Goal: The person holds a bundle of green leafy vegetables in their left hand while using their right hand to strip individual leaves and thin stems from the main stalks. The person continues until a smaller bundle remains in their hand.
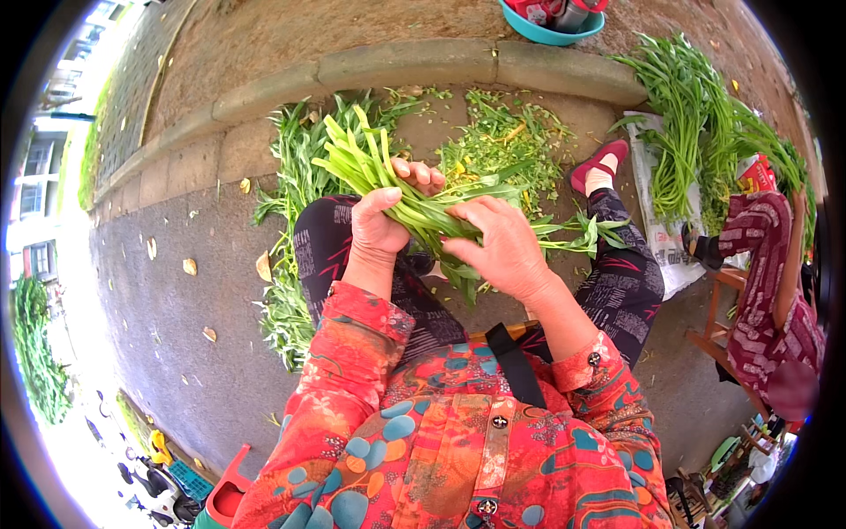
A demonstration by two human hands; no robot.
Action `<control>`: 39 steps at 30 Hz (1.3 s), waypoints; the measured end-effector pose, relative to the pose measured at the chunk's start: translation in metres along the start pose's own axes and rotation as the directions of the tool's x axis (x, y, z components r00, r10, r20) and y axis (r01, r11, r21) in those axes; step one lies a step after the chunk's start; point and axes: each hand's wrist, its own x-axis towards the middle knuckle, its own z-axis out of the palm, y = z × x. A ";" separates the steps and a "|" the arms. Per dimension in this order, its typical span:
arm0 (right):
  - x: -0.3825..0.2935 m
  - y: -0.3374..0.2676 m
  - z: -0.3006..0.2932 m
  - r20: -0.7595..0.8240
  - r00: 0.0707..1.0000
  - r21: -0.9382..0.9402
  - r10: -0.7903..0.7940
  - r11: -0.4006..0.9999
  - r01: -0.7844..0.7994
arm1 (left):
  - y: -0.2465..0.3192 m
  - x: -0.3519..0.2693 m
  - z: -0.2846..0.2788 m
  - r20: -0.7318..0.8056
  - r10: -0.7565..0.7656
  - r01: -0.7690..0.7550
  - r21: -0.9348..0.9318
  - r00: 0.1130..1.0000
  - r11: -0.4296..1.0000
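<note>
My left hand [386, 221] is closed around a bunch of water spinach [410, 205], its thumb across the stems. The pale cut stem ends point up and to the left, while the leafy ends spread to the right over my lap. On the leafy part rests my right hand [499, 241], thumb and fingertips touching the leaves. Below the hands, a long heap of leafy greens [294, 192] lies on the pavement by my knee. Loose torn leaves and trimmings [505, 139] are scattered on the ground between my feet.
A stone kerb [410, 63] runs across the far side. Beyond it stands a blue basin [555, 30] with items inside. At right, more long greens [687, 132] lie on a white sack [667, 258], beside a seated person [767, 264]. A red-and-green bin [228, 492] is at lower left.
</note>
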 end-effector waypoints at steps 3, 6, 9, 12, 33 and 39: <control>0.004 0.005 -0.007 0.033 0.979 0.314 0.204 0.927 -0.203 | 0.001 -0.002 -0.004 0.001 -0.021 0.021 0.016 1.000 1.000; 0.009 0.014 -0.014 0.095 0.939 0.440 0.330 0.832 -0.337 | 0.002 -0.004 -0.004 0.017 -0.042 0.041 0.036 0.999 0.998; 0.015 0.018 -0.020 0.032 0.940 0.378 0.340 0.866 -0.326 | 0.000 -0.005 -0.001 -0.016 -0.043 0.044 0.077 0.999 0.996; 0.019 0.018 -0.021 -0.011 0.939 0.351 0.344 0.881 -0.318 | -0.001 -0.005 0.001 -0.002 -0.037 0.037 0.080 0.999 0.996; -0.044 0.082 -0.032 -0.053 0.871 0.307 0.489 0.838 -0.452 | -0.007 -0.008 0.009 -0.076 -0.156 0.173 0.361 0.985 0.916; -0.036 0.078 -0.042 -0.109 0.872 0.443 0.478 0.808 -0.388 | -0.015 -0.009 0.014 0.037 -0.272 0.235 0.396 0.962 0.887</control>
